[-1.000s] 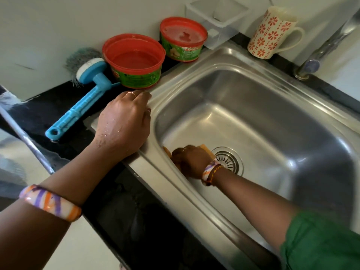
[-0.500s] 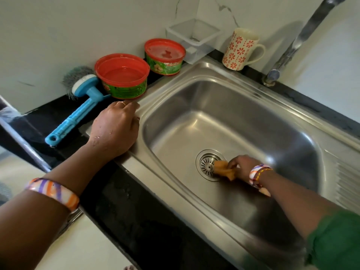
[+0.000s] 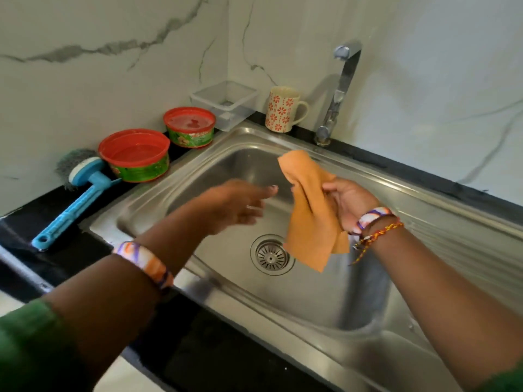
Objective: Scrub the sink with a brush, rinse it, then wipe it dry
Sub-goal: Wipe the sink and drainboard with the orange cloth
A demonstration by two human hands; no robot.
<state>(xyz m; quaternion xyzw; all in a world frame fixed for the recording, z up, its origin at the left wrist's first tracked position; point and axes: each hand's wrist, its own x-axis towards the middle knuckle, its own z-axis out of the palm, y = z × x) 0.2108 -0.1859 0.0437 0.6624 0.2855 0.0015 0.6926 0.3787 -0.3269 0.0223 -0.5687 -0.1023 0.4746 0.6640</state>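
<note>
Orange cloth (image 3: 311, 210) hangs above the steel sink (image 3: 424, 199), pinched in the right hand (image 3: 349, 203) over the drain (image 3: 271, 254). To dry well, spread it flat first, then wipe in overlapping passes toward the drain (corners included). The left hand (image 3: 236, 206) reaches toward it, fingers straight, gripping nothing. The brush (image 3: 76, 193) lies on the worktop (image 3: 203, 355), left of the sink.

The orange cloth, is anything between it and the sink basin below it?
Nothing visible. The orange cloth hangs from the right hand directly above the sink floor; the left hand is beside it, not beneath.
</note>
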